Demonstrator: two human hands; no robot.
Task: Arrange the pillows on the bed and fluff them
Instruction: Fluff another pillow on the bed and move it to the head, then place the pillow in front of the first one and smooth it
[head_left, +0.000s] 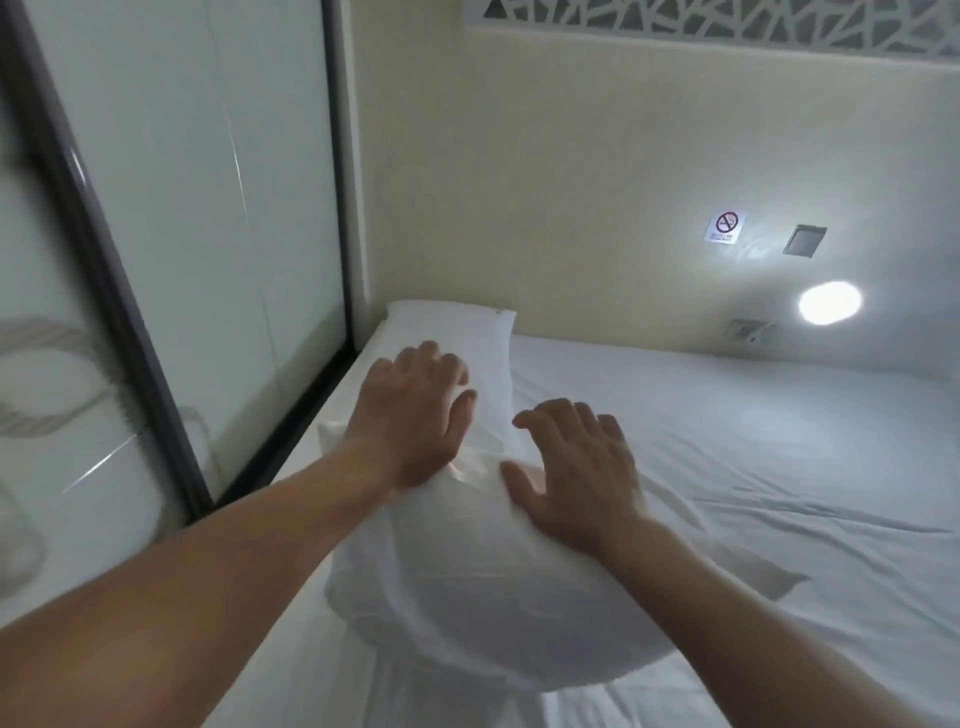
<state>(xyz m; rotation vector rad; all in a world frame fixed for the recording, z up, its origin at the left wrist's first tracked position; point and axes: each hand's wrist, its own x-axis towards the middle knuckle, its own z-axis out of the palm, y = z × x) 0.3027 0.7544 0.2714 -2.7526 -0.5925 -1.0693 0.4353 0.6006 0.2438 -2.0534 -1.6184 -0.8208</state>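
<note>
Two pillows lie along the bed's (727, 467) left edge, long axes toward twelve o'clock: the left hand (410, 415) presses the far pillow (488, 353), the right hand (576, 467) the near pillow (467, 587), fingers spread flat, clamping nothing.

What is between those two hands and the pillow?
Nothing visible. The left hand and right hand both lie flat, fingers spread, directly on the puffy white fabric pillow, on the white-sheeted bed.
</note>
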